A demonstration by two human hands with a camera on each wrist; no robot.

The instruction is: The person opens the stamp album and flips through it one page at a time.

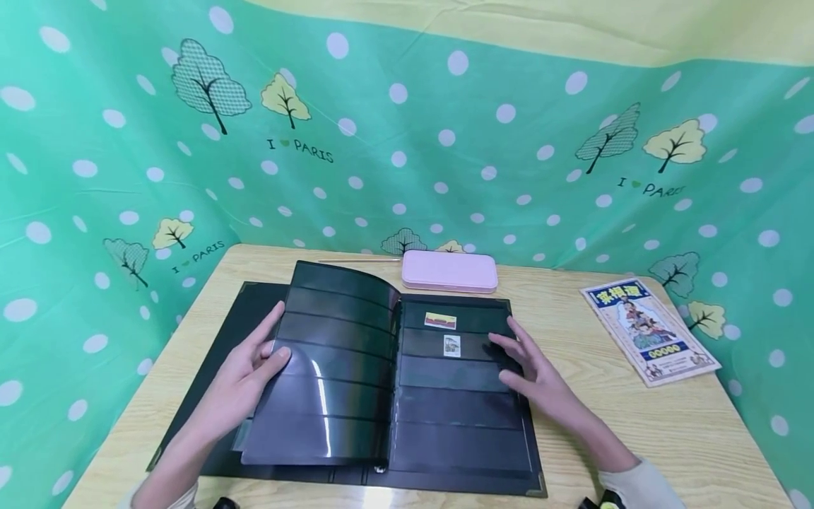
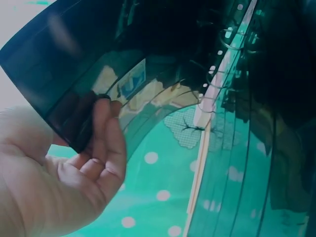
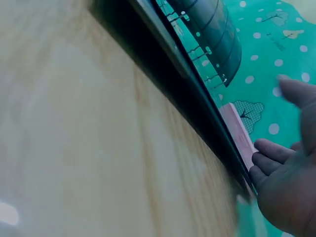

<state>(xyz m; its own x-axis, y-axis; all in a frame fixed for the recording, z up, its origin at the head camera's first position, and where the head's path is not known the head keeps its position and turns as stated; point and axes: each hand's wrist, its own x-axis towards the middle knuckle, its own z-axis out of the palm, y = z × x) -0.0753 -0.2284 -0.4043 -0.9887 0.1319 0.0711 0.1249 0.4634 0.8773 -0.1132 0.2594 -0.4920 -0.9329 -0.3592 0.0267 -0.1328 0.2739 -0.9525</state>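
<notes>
A black stamp album (image 1: 464,445) lies spread on the table, with ring holes along its spine. My left hand (image 1: 238,378) pinches the outer edge of a raised, curved black page (image 1: 324,367), thumb on the near face. In the left wrist view the left hand (image 2: 89,168) has its fingers bent at that page's edge. Two stamps sit in the upper pockets of the right-hand page: a red and yellow stamp (image 1: 440,321) and a small pale stamp (image 1: 452,346) below it. Over this page's right edge my right hand (image 1: 540,375) hovers, fingers spread and loosely bent, holding nothing.
Behind the album stands a pink case (image 1: 449,271), with a thin stick (image 1: 362,259) lying to its left. A printed booklet (image 1: 650,331) rests at the table's right side. Green dotted cloth (image 1: 356,162) hangs around the back and sides of the wooden table (image 1: 572,304).
</notes>
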